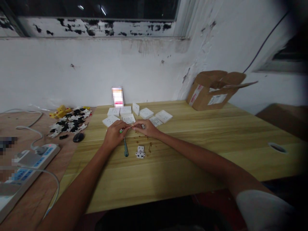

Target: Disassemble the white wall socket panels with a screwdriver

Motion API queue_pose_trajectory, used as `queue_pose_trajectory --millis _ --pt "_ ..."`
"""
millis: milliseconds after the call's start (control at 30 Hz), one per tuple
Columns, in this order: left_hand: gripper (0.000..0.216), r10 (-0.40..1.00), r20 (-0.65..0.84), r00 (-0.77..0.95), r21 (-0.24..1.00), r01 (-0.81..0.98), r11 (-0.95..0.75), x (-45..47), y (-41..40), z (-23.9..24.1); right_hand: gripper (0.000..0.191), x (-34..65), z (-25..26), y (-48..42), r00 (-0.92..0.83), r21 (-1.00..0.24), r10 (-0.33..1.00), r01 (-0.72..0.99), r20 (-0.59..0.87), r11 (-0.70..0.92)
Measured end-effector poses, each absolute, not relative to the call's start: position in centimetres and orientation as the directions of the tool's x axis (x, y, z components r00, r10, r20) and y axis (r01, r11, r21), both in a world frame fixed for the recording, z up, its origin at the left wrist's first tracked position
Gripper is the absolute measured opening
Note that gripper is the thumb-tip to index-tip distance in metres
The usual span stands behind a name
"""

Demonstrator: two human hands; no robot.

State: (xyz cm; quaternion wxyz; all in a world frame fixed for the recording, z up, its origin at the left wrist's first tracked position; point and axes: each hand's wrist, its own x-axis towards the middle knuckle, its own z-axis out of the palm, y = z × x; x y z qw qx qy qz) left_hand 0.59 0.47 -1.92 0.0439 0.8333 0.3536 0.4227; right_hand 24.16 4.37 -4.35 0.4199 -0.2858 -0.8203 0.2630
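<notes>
My left hand [115, 134] and my right hand [146, 127] meet over the wooden table [183, 179]. Their fingertips pinch a small brass-coloured metal piece [132, 125] between them; its exact kind is too small to make out. Below the left hand lies a screwdriver with a teal handle [126, 150]. A white socket insert [140, 152] with dark slots sits nearer to me. Small brass parts [150, 146] are scattered to its right. Several white socket face plates [146, 113] lie behind the hands, partly hidden by them.
An opened cardboard box [214, 91] stands at the back right. A lit phone [117, 97] leans on the wall. On the left are black and white plastic pieces [69, 123], yellow parts [60, 111], a black mouse [78, 137] and a power strip [45, 160] with cables.
</notes>
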Motion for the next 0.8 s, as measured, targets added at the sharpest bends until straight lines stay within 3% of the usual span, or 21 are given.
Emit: queue_pose_trajectory --millis 800 --pt "0.015 0.622 0.679 0.390 0.341 0.582 -0.738 0.39 0.57 -1.71 0.016 23.84 -3.88 3.76 -0.495 -0.574 0.630 0.284 0.599 0.768"
